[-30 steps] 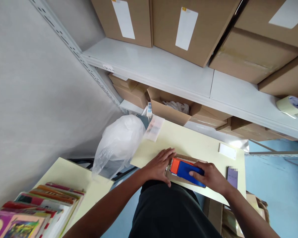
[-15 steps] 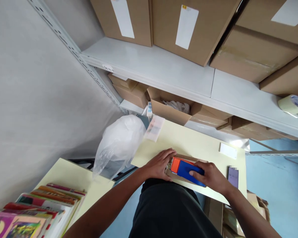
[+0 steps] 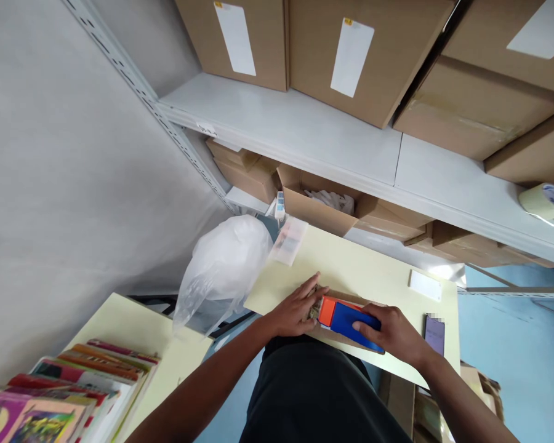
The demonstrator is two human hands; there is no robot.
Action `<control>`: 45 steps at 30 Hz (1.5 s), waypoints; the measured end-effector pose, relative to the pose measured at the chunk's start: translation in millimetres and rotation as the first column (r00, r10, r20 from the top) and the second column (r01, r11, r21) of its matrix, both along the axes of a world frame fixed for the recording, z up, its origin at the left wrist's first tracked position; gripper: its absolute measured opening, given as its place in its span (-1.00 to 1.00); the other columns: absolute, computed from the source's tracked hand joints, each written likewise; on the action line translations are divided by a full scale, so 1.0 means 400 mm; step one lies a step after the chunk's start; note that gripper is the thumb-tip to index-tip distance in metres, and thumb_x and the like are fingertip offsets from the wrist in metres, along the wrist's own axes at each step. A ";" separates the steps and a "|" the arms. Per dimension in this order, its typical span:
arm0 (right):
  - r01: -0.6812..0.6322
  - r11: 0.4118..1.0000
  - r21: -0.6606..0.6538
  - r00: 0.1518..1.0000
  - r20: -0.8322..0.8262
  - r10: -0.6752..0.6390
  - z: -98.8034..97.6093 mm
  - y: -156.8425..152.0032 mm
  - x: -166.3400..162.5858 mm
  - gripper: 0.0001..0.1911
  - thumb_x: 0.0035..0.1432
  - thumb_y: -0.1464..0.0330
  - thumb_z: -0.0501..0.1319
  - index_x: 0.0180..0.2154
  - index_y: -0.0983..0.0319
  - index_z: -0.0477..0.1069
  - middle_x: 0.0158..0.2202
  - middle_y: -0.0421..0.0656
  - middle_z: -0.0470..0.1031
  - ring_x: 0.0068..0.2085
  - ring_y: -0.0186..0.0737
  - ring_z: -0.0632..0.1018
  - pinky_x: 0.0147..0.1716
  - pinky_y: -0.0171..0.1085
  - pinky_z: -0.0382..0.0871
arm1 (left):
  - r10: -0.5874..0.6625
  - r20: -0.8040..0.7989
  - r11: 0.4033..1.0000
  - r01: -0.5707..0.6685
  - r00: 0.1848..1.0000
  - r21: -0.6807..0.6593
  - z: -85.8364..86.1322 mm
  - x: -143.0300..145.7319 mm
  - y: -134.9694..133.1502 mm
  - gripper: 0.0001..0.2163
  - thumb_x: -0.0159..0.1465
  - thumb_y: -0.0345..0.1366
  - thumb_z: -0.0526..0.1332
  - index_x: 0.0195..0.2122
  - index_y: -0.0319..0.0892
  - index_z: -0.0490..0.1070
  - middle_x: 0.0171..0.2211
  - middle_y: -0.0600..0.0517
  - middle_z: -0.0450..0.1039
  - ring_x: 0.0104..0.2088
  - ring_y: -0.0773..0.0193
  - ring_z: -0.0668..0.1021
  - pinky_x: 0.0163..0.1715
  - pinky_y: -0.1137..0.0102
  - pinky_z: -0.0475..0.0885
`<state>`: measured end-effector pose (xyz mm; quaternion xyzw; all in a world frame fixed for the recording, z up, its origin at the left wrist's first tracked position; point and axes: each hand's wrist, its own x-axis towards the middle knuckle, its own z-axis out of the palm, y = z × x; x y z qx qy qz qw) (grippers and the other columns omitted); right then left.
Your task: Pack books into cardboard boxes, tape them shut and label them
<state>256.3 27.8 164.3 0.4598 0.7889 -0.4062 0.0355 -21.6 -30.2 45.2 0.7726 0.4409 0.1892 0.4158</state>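
On the pale yellow table, close to my body, lies a narrow cardboard box (image 3: pixel 336 336) with its top side open. A flat, box-shaped blue-and-orange item (image 3: pixel 351 326) sits in it, blue over orange; its exact kind is unclear. My right hand (image 3: pixel 388 329) grips the blue part at its right end, thumb on top. At the box's left end, my left hand (image 3: pixel 298 309) has its fingers spread, some touching the end and one stretched away. Crumpled brownish material (image 3: pixel 313 311) shows beneath those fingers, partly hidden.
A phone (image 3: pixel 433 334) and a white card-like item (image 3: pixel 425 285) lie on the table (image 3: pixel 351 258) to the right. A printed sheet (image 3: pixel 290 240) and a white plastic bag (image 3: pixel 228 252) are at left. Books (image 3: pixel 74 394) stand lower left; cartons (image 3: pixel 332 55) fill the shelf (image 3: pixel 286 129) ahead.
The fingers of my left hand have spread, one reaching farther out from the box end. My right hand stays on the blue part. The view has shifted slightly.
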 end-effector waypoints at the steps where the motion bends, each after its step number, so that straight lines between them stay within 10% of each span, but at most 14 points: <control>1: -0.001 1.000 -0.002 1.000 0.000 0.001 0.001 0.000 0.001 -0.57 0.31 -0.03 0.11 -0.24 0.16 0.53 -0.34 -0.14 0.58 -0.34 -0.17 0.56 -0.35 -0.26 0.38 | 0.016 -0.001 1.000 -0.016 1.000 -0.013 -0.004 0.002 -0.002 -0.14 0.27 -0.06 0.28 0.49 -0.01 -0.18 0.51 -0.03 -0.55 0.48 -0.09 -0.13 0.42 0.09 0.01; 14: -0.015 0.999 -0.029 1.000 0.001 0.015 0.007 -0.002 0.004 -0.60 0.31 -0.01 0.13 -0.26 0.15 0.52 -0.34 -0.16 0.57 -0.34 -0.18 0.55 -0.35 -0.25 0.37 | 0.103 0.060 0.994 -0.100 0.993 -0.054 -0.049 0.008 -0.014 -0.18 0.24 0.03 0.31 0.45 0.02 -0.01 0.50 -0.09 -0.17 0.45 -0.05 0.07 0.38 0.10 0.13; 33: -0.004 0.999 -0.040 1.000 0.022 0.005 0.010 0.011 0.003 -0.59 0.30 -0.03 0.13 -0.27 0.15 0.50 -0.35 -0.18 0.57 -0.34 -0.18 0.56 -0.35 -0.26 0.37 | 0.125 0.064 0.990 -0.120 0.990 -0.074 -0.039 0.004 -0.019 -0.20 0.26 -0.07 0.29 0.46 -0.01 -0.04 0.50 -0.07 -0.14 0.46 0.00 0.05 0.39 0.15 0.11; 45: 0.005 0.999 -0.035 1.000 0.017 -0.004 0.015 0.009 0.003 -0.60 0.31 -0.02 0.11 -0.30 0.15 0.47 -0.37 -0.18 0.53 -0.34 -0.19 0.53 -0.34 -0.26 0.34 | 0.321 0.240 0.942 -0.283 0.916 -0.182 -0.054 0.034 -0.032 -0.51 0.49 -0.05 -0.12 0.39 0.03 0.19 0.48 0.06 -0.02 0.43 0.12 0.14 0.41 0.16 0.12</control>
